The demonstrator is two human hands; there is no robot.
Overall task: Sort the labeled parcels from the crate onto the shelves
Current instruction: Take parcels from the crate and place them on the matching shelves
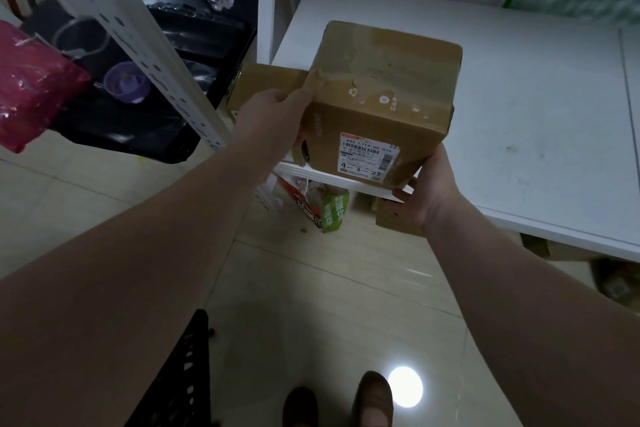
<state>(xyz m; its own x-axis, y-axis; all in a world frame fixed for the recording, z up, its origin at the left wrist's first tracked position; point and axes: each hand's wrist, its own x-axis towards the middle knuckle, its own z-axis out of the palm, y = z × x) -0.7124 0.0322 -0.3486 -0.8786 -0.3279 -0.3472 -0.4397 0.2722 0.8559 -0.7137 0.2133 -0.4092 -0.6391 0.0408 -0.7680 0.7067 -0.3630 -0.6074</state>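
Head view: I hold the parcel (pixel 381 94) over the shelf (pixel 519 114) front edge, left grip (pixel 273 118) curled round its taped side, right grip (pixel 433 191) cupping the lower corner. Stiff cardboard, seemingly light; slick tape favours gripping opposite edges.

Pale tiled floor (pixel 311 305) with a green-and-orange carton (pixel 329 211) beneath the white shelf (pixel 519 97)

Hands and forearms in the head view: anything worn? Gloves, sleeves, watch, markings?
Nothing worn shows. Left hand and right hand are bare, no gloves. Left forearm and right forearm are bare to the frame edge, no sleeves, no watch or bands at the wrists, no markings. Rings cannot be told.
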